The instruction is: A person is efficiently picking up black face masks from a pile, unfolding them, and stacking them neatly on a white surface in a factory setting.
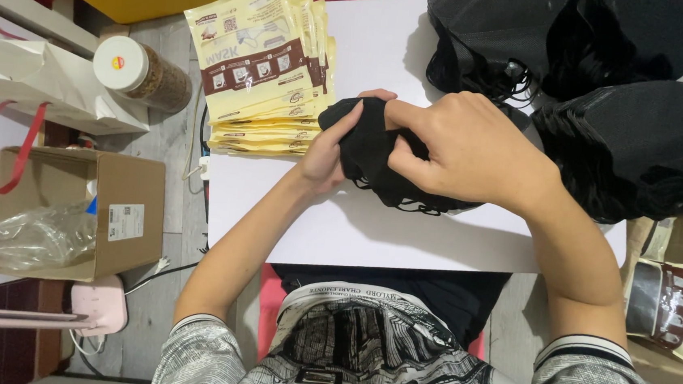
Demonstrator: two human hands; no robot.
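Both my hands grip a small bundle of black face masks over the white board on my lap. My left hand holds the bundle's left side from beneath, thumb on top. From the right, my right hand covers it, fingers pinching the upper edge. Black ear loops dangle beneath the bundle. A fanned stack of cream and brown mask pouches lies just left of my hands on the board's far-left corner.
Heaps of black masks fill the board's far right. A cardboard box with a clear plastic bag stands at left, a white-lidded jar behind it, white paper bag beside. More pouches sit in a box at right.
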